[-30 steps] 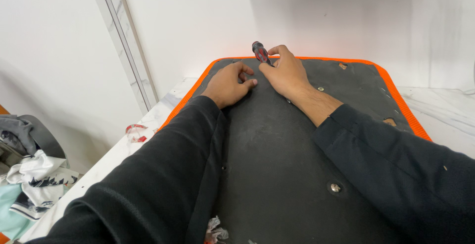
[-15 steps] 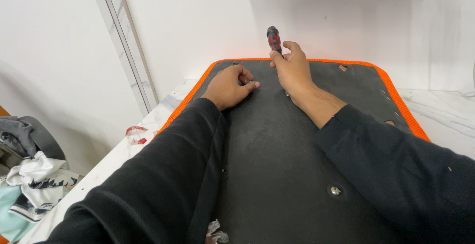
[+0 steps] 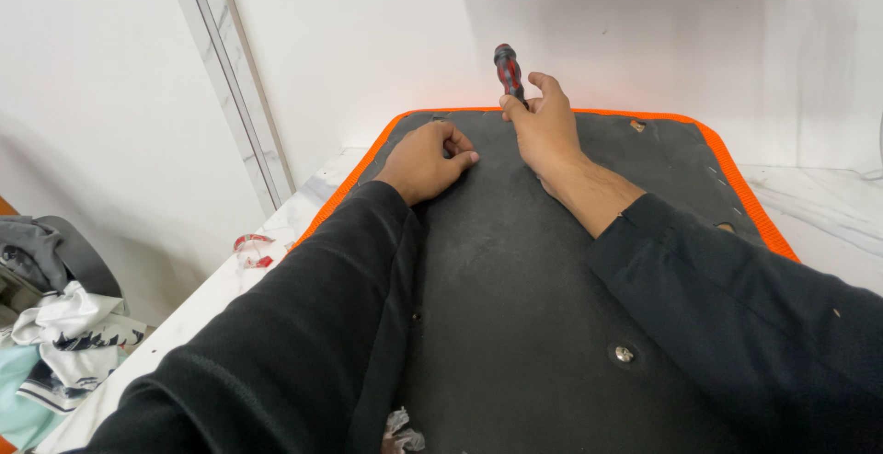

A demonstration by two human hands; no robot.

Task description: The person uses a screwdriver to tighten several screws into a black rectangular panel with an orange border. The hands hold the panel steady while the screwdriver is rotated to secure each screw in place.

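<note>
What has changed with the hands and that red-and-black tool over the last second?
The right hand has tipped the red-and-black screwdriver from lying low across the fingers to standing nearly upright at the far edge of the dark orange-rimmed panel, and it still grips it. The left hand stayed loosely curled on the panel, and the panel itself has not moved.

White marble table [image 3: 809, 215]: black orange-edged panel [image 3: 515, 307] flat on it, red scraps [image 3: 253, 247] beside.
</note>
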